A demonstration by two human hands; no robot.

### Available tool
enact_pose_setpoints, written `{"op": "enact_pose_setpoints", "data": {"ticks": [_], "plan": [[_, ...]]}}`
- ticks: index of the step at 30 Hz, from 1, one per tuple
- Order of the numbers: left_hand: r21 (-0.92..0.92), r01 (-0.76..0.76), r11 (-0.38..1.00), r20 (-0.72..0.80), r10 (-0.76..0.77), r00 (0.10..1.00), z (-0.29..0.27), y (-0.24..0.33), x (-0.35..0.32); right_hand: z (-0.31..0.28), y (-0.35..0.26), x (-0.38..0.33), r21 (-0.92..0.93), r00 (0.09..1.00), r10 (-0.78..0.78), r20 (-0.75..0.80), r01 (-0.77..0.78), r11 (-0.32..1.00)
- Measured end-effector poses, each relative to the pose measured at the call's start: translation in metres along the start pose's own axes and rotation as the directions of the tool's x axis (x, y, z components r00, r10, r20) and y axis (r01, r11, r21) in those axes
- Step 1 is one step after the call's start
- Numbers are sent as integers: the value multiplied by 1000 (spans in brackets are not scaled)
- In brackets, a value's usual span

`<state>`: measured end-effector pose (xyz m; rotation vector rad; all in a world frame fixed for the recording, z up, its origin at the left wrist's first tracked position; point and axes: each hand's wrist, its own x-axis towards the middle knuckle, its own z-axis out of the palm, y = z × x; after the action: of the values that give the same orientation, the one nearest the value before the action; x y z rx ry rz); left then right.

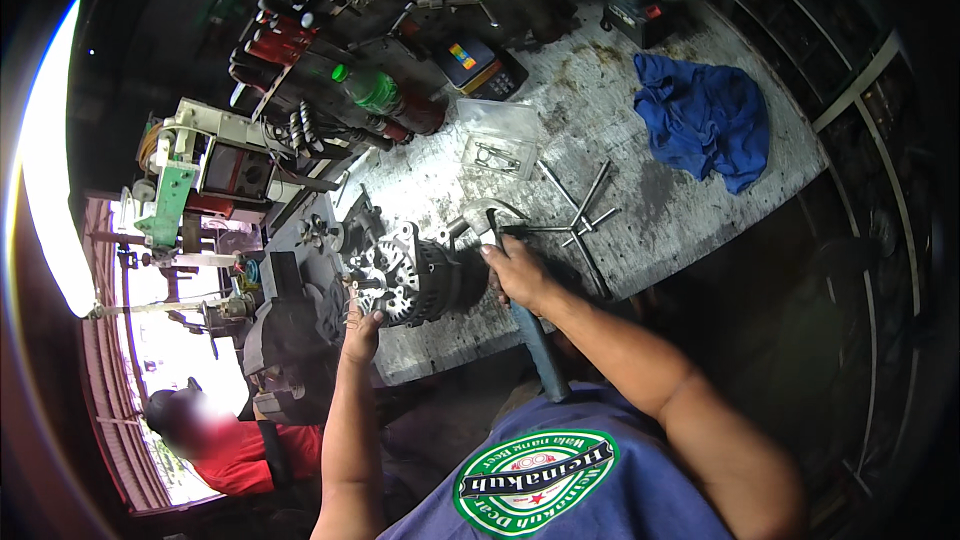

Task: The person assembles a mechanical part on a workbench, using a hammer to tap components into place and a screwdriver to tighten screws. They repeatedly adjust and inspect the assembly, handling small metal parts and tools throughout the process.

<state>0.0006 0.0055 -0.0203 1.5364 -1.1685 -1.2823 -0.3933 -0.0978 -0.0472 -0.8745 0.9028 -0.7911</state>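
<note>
A claw hammer (541, 355) is gripped in my right hand (520, 275), close below its metal head. Its dark handle slants down toward my shirt. The head is beside the right end of an alternator (430, 278), and whether they touch I cannot tell. The alternator has a silver slotted housing and lies on its side near the bench's front edge. My left hand (362, 332) holds the alternator's left end, thumb up and the other fingers partly hidden. Right of the hammer lies a metal multi-arm socket wrench (583, 220).
On the worn workbench (590, 120) are a blue cloth (700, 120), a clear plastic tray (497, 145) with small metal parts, a green-capped bottle (375, 92) and a dark boxed device (478, 68). A drill-like tool (632, 15) stands at the back. A person in red (240, 450) is at lower left.
</note>
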Motion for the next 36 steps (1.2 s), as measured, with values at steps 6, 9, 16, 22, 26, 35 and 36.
{"op": "enact_pose_setpoints", "data": {"ticks": [6,9,16,22,26,35,36], "plan": [[33,27,999,-29,-26,999,6,2,-2,-6,13,0,-13,1000,6,14,-6,1000],[-14,16,1000,-29,-17,999,12,8,-1,-6,11,-5,-28,1000,1,9,-1,1000],[10,-102,995,-73,102,992,54,27,4,-20,-77,-45,-191,978,-127,163,158,969],[19,-95,995,-299,97,949,102,44,-3,48,-172,-70,-629,486,-505,713,762,-155],[156,-133,979,-415,187,890,118,49,-17,87,-204,-86,-752,651,-439,620,653,-94],[116,-119,986,-415,156,896,121,46,-16,104,-189,-48,-814,774,-261,577,518,-262],[108,-99,989,-408,135,903,121,45,-16,107,-193,-44,-770,674,-371,638,564,-299]]}}
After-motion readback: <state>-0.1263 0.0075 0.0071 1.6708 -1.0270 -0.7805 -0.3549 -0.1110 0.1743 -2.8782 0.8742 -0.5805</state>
